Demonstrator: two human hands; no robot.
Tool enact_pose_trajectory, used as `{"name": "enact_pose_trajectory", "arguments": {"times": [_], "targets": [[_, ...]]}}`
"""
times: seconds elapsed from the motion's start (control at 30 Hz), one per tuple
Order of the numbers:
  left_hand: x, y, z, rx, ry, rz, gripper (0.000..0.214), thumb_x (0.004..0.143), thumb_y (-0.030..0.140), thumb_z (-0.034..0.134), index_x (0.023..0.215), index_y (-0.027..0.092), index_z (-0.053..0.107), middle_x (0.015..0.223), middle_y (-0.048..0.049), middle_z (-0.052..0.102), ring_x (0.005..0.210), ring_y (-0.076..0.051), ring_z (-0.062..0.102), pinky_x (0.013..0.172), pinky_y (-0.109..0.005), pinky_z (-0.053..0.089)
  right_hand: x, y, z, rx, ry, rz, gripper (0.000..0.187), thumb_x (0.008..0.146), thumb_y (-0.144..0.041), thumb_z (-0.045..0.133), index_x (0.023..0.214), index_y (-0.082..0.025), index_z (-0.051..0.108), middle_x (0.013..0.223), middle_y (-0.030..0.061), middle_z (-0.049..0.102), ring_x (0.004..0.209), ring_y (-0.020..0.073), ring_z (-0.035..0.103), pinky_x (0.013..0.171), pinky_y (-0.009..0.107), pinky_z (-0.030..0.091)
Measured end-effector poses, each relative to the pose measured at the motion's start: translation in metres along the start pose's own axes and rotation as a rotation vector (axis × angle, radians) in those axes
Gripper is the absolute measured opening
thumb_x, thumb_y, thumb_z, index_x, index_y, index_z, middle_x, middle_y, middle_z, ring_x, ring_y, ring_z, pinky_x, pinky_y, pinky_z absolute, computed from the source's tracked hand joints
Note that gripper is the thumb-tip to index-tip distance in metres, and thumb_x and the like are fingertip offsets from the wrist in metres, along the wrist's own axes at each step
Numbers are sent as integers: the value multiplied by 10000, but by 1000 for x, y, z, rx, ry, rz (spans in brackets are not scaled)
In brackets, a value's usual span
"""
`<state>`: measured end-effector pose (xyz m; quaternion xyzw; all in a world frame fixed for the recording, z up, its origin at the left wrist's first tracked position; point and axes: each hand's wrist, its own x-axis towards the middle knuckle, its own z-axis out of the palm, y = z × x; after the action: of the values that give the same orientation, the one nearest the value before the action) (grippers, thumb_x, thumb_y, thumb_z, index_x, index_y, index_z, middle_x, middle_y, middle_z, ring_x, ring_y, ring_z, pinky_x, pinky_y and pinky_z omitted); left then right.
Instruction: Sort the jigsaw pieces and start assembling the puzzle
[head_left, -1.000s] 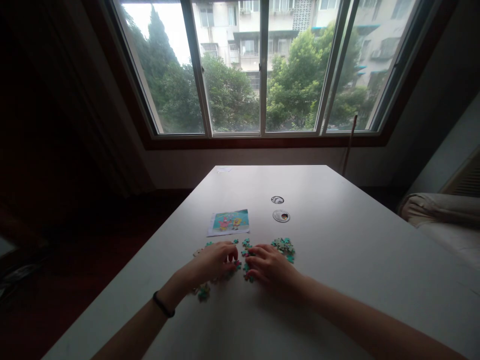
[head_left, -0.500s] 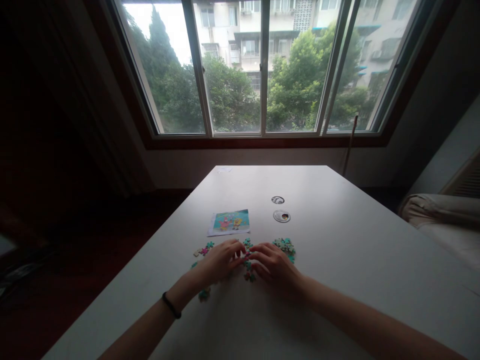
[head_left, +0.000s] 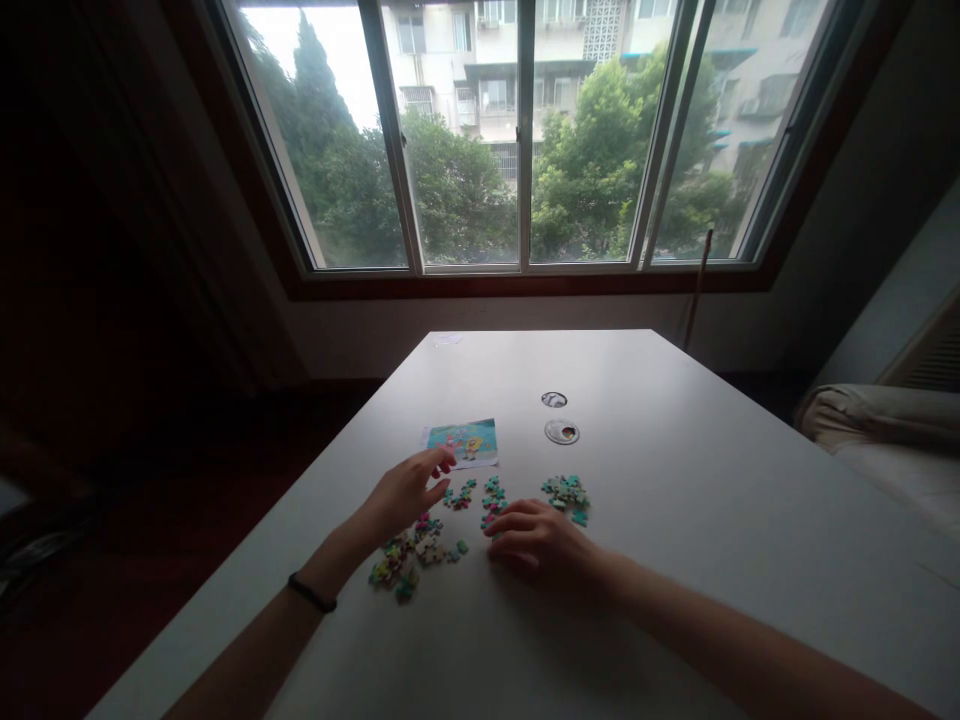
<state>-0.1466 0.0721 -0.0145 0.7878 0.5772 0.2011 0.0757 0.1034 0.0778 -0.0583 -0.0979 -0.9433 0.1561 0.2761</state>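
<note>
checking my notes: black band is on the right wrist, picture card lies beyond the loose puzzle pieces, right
Not quite: the head view shows the black band on the left wrist, not the right. The picture card does lie beyond the loose puzzle pieces.

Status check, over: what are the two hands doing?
Left hand open, by picture card. Right hand flat beside puzzle pieces. Two round discs beyond, apart.

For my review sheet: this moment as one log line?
left hand: open, by puzzle pieces, fingers near reference picture | right hand: palm down on table, beside pieces | nothing visibly held
</note>
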Motion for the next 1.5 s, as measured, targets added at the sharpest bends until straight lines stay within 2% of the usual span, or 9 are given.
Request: {"name": "enact_pose_trajectory", "arguments": {"times": [0.13,0.27,0.4,0.8,0.9,1.07,1.27,1.5], "targets": [[-4,5,3,21,-81,15,230,753,219,535,980,236,566,1011,-12,626,851,-188,586,735,-271,443,2,-1,-3,11,-76,21,207,915,-194,431,959,-201,633,1040,40,652,1008,151,541,896,290,398],[-4,11,5,43,-143,16,236,739,212,566,974,234,576,1008,-19,625,895,-202,574,759,-271,430,5,-3,-5,-6,-39,87,217,923,-196,421,942,-189,637,996,47,659,991,145,542,893,275,406],[-4,11,9,38,-131,13,155,764,205,541,911,226,585,897,-13,634,833,-198,578,706,-265,425,7,-3,-4,-18,-14,101,195,911,-174,440,924,-193,634,983,38,660,977,152,542,886,278,412],[1,0,16,-49,-85,-32,230,746,122,507,956,208,546,796,9,644,705,-149,598,648,-229,434,7,-4,-4,-3,-2,100,184,892,-145,454,915,-192,631,972,32,661,953,158,541,860,271,429],[2,4,16,-68,-83,-13,194,771,157,519,957,206,547,797,6,648,752,-154,601,690,-236,438,7,-4,-5,-3,1,102,191,894,-147,447,916,-192,631,976,39,659,953,163,542,859,277,428],[3,2,10,-47,-73,-19,190,821,197,467,997,209,537,940,-32,634,871,-174,580,780,-270,423,4,-2,-3,-13,-3,99,179,891,-143,453,926,-196,621,978,37,656,967,152,536,870,268,420],[-2,-3,-5,28,-191,-61,80,674,139,544,730,189,573,761,-11,609,733,-185,562,644,-252,411,3,-2,-2,-34,-8,97,176,889,-142,453,927,-192,617,987,45,653,972,156,538,864,274,426],[-1,3,1,17,-227,-81,82,722,249,551,746,184,594,750,-15,621,688,-177,558,608,-246,403,6,-3,-3,-52,-5,93,171,886,-146,458,925,-195,617,983,45,654,960,157,544,857,282,433]]}}
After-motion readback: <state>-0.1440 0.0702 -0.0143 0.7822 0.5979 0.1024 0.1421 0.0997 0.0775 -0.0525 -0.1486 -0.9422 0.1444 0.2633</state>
